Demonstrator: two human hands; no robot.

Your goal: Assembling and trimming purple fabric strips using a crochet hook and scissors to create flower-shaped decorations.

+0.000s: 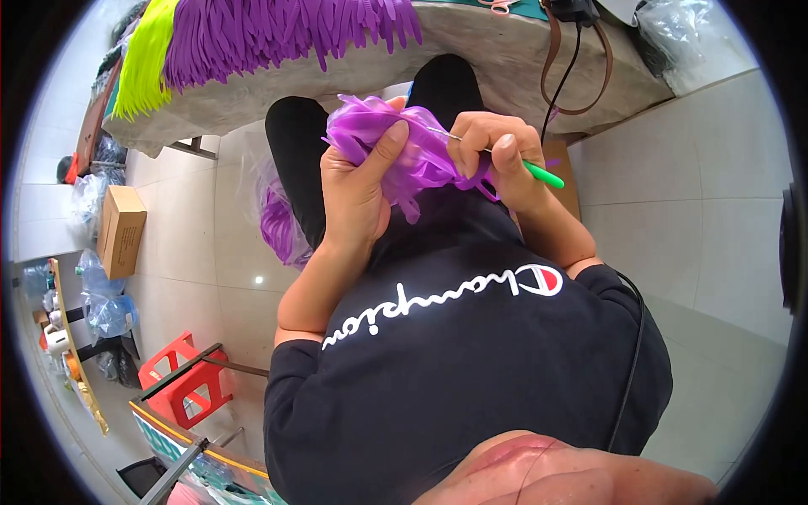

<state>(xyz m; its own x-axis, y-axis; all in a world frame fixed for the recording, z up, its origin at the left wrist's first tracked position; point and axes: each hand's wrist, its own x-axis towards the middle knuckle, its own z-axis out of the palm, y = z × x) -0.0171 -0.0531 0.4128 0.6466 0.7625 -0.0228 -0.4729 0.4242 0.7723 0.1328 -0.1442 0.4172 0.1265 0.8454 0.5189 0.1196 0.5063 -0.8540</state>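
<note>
A bunch of soft, glossy purple strips (pixel 410 172), partly see-through, is bunched up in front of my chest. My left hand (pixel 358 181) grips it from the left, thumb pressed on top. Close on its right, my right hand (pixel 509 156) holds a tool with a green handle (pixel 545 175) and a thin metal shaft. The shaft points left into the strips. Its tip is too small to make out. Some purple strands hang below and between my hands.
Many purple strips (pixel 252 38) and lime-green strips (pixel 145 63) hang over the edge of the cloth-covered table (pixel 505 59) ahead. A brown strap (pixel 608 71) dangles at its right. By my left leg lies a bag of purple strips (pixel 282 223). Farther left are a carton (pixel 123 231) and red stool (pixel 181 383).
</note>
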